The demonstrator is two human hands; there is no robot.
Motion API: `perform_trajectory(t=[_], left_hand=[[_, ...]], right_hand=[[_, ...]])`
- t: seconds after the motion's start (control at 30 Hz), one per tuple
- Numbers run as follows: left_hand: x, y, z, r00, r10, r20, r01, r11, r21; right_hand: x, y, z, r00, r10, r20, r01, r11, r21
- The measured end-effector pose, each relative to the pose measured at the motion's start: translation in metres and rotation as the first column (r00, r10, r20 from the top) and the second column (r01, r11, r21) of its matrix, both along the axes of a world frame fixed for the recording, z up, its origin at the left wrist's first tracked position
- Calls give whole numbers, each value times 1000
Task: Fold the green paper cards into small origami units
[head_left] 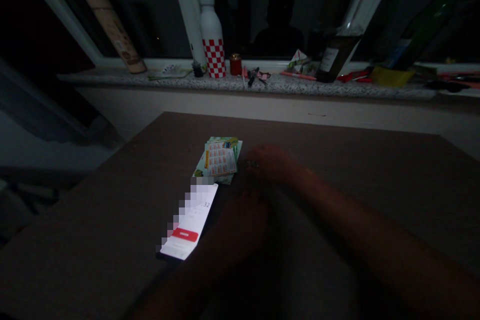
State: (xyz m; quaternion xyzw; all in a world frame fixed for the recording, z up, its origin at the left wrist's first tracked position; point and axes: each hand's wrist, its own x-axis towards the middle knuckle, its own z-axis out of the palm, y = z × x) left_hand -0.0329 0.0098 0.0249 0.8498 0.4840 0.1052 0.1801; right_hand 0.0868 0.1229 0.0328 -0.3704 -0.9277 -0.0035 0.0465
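The scene is very dark. A lit phone (189, 222) lies flat on the brown table (112, 220), its white screen showing a red button. Just beyond it lies a small stack of printed cards (219, 159), green and white. My left hand (240, 225) rests on the table at the phone's right edge; its fingers are lost in the dark. My right hand (268, 162) lies beside the cards, to their right, knuckles up with fingers curled under; a ring shows on one finger. Whether it holds anything is hidden.
Behind the table a stone window sill (337, 89) carries a white bottle with red checks (212, 37), a small red jar (235, 64), a tan cylinder (116, 32), a dark bottle (335, 57), pens and clutter. A silhouette reflects in the window glass.
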Motion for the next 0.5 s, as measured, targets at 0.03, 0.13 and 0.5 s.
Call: perform_trajectory(t=[0.03, 0.13, 0.5], left_hand=[[-5, 1, 2, 999, 13, -40, -14, 1000, -26], [-14, 1, 11, 987, 36, -158, -49, 996, -78], [-21, 3, 6, 904, 309, 295, -250, 942, -223]], right_hand=[[-6, -2, -3, 999, 42, 9, -42, 999, 21], [-20, -3, -14, 987, 154, 38, -156, 985, 69], [-26, 6, -33, 955, 291, 52, -295, 943, 156]])
